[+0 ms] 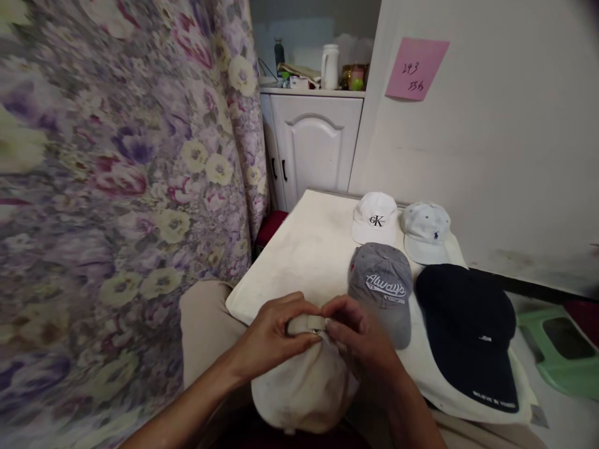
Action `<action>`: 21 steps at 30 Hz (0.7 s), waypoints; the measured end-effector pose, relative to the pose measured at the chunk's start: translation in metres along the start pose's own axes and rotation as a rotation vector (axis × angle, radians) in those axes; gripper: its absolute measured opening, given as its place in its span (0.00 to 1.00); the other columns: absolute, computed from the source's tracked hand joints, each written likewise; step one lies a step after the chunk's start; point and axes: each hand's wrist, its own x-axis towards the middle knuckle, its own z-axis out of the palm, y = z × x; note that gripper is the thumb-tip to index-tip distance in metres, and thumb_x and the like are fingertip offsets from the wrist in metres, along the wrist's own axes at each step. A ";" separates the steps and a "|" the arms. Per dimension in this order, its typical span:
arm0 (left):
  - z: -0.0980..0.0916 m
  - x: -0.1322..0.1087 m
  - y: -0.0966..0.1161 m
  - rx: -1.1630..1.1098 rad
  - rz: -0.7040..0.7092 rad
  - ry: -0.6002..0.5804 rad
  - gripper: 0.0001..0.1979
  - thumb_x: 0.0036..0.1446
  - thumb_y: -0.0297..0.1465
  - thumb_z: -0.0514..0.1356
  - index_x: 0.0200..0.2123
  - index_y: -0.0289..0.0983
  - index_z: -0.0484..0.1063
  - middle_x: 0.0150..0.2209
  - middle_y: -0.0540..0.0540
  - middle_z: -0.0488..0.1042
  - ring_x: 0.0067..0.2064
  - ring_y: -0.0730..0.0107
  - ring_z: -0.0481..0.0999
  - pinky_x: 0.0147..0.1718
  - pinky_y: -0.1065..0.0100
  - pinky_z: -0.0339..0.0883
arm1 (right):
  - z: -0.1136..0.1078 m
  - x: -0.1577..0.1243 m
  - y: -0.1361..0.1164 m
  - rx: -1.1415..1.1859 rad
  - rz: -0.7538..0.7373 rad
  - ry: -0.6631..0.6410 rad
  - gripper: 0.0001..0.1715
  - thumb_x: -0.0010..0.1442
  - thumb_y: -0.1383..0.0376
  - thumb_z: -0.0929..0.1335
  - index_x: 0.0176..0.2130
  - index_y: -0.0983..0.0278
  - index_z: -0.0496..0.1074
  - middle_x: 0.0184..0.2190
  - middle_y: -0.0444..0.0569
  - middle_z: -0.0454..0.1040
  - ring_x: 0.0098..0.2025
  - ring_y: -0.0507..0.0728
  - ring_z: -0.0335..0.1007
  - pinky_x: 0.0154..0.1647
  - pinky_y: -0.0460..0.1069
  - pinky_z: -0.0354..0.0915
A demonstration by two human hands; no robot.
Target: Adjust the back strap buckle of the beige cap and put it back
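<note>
Table covered in cream cloth (pixel 285 249): left edge slants from upper centre to the beige-trousered knee (pixel 203 318), purple floral curtain (pixel 140 187) beyond; cloth spreads wide from that edge to the grey "Always" cap (pixel 380 284) right of centre. Right side tighter: big navy cap (pixel 468 324) near the table's right edge, pale green plastic stool (pixel 561 352) past it. Off-white fabric cap (pixel 304 393) at lower centre, in front of the table; crown hangs down, top button toward frame bottom, strap (pixel 298 325) uppermost, running roughly left-right. Long axis about top to bottom; brim direction can't tell. Left hand (pixel 279 323) and right hand (pixel 362 337) close together, both pinching the strap near its buckle (pixel 317 330).
</note>
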 end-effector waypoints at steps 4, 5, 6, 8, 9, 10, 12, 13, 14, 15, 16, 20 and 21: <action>0.000 0.003 0.001 0.050 -0.051 0.002 0.09 0.55 0.28 0.65 0.41 0.39 0.76 0.35 0.51 0.74 0.37 0.68 0.73 0.36 0.68 0.62 | -0.002 0.005 -0.015 -0.270 -0.020 -0.041 0.11 0.56 0.63 0.73 0.41 0.59 0.73 0.30 0.42 0.69 0.31 0.52 0.61 0.33 0.48 0.57; 0.000 0.003 0.001 0.067 -0.068 0.005 0.08 0.55 0.28 0.65 0.40 0.39 0.75 0.35 0.51 0.74 0.37 0.68 0.73 0.36 0.68 0.62 | -0.002 0.007 -0.019 -0.333 -0.029 -0.039 0.10 0.56 0.64 0.72 0.41 0.59 0.73 0.30 0.41 0.68 0.31 0.52 0.61 0.33 0.48 0.57; 0.000 0.003 0.000 0.084 -0.088 0.008 0.08 0.55 0.29 0.65 0.40 0.39 0.74 0.35 0.51 0.75 0.37 0.68 0.73 0.36 0.68 0.62 | -0.001 0.008 -0.022 -0.393 -0.041 -0.037 0.10 0.56 0.65 0.72 0.41 0.59 0.73 0.30 0.42 0.68 0.31 0.52 0.61 0.33 0.48 0.57; 0.001 0.004 -0.002 0.111 -0.129 0.018 0.08 0.55 0.30 0.65 0.39 0.39 0.73 0.34 0.52 0.75 0.36 0.68 0.73 0.34 0.68 0.61 | 0.000 0.010 -0.027 -0.491 -0.064 -0.035 0.10 0.57 0.66 0.71 0.41 0.59 0.73 0.32 0.42 0.70 0.32 0.53 0.61 0.33 0.49 0.57; 0.001 0.004 -0.003 0.123 -0.147 0.022 0.07 0.54 0.30 0.65 0.38 0.39 0.72 0.34 0.52 0.75 0.35 0.68 0.72 0.33 0.68 0.61 | 0.001 0.011 -0.029 -0.527 -0.072 -0.034 0.10 0.57 0.67 0.71 0.41 0.59 0.74 0.33 0.43 0.70 0.32 0.53 0.62 0.34 0.49 0.57; 0.002 0.004 -0.004 0.134 -0.159 0.023 0.07 0.54 0.30 0.65 0.38 0.39 0.72 0.34 0.52 0.75 0.35 0.68 0.72 0.33 0.68 0.61 | 0.001 0.012 -0.029 -0.552 -0.074 -0.035 0.10 0.57 0.67 0.71 0.41 0.59 0.74 0.33 0.43 0.71 0.33 0.53 0.62 0.34 0.49 0.57; 0.003 0.004 -0.006 0.151 -0.172 0.016 0.07 0.55 0.30 0.64 0.38 0.39 0.71 0.33 0.52 0.74 0.35 0.67 0.72 0.32 0.68 0.61 | 0.001 0.013 -0.029 -0.566 -0.073 -0.037 0.10 0.57 0.68 0.72 0.41 0.59 0.74 0.33 0.43 0.71 0.33 0.53 0.63 0.34 0.49 0.57; 0.004 0.005 -0.006 0.155 -0.173 0.012 0.07 0.55 0.30 0.64 0.38 0.39 0.71 0.34 0.52 0.74 0.35 0.67 0.72 0.33 0.68 0.61 | 0.000 0.014 -0.028 -0.559 -0.074 -0.040 0.10 0.56 0.68 0.72 0.40 0.58 0.74 0.33 0.43 0.71 0.33 0.53 0.63 0.34 0.49 0.57; 0.004 0.005 -0.007 0.154 -0.169 0.010 0.08 0.55 0.30 0.64 0.39 0.40 0.71 0.34 0.52 0.75 0.36 0.67 0.73 0.34 0.68 0.62 | -0.001 0.014 -0.027 -0.544 -0.073 -0.042 0.10 0.56 0.68 0.72 0.40 0.59 0.74 0.32 0.43 0.71 0.33 0.53 0.62 0.33 0.49 0.57; 0.004 0.005 -0.007 0.149 -0.159 0.012 0.09 0.55 0.29 0.64 0.40 0.40 0.71 0.35 0.51 0.75 0.37 0.66 0.73 0.35 0.67 0.63 | -0.001 0.015 -0.026 -0.525 -0.068 -0.042 0.10 0.56 0.68 0.72 0.40 0.59 0.73 0.32 0.42 0.71 0.32 0.53 0.62 0.33 0.49 0.57; 0.004 0.006 -0.007 0.141 -0.146 0.017 0.09 0.55 0.29 0.63 0.41 0.40 0.70 0.37 0.51 0.75 0.38 0.66 0.73 0.37 0.67 0.63 | -0.002 0.015 -0.025 -0.505 -0.060 -0.040 0.09 0.57 0.68 0.72 0.40 0.59 0.73 0.31 0.42 0.70 0.32 0.53 0.62 0.32 0.48 0.57; 0.003 0.007 -0.008 0.088 -0.116 0.012 0.10 0.55 0.29 0.63 0.42 0.39 0.70 0.39 0.50 0.75 0.41 0.65 0.74 0.40 0.66 0.64 | -0.004 0.016 -0.022 -0.464 0.006 -0.026 0.09 0.57 0.65 0.72 0.39 0.60 0.72 0.29 0.41 0.68 0.31 0.53 0.62 0.32 0.48 0.57; 0.003 0.007 -0.009 0.071 -0.124 0.004 0.10 0.55 0.29 0.63 0.42 0.39 0.71 0.38 0.50 0.75 0.40 0.65 0.74 0.40 0.66 0.64 | -0.004 0.016 -0.022 -0.462 0.016 -0.029 0.09 0.57 0.65 0.72 0.39 0.60 0.71 0.29 0.41 0.68 0.32 0.53 0.62 0.32 0.48 0.57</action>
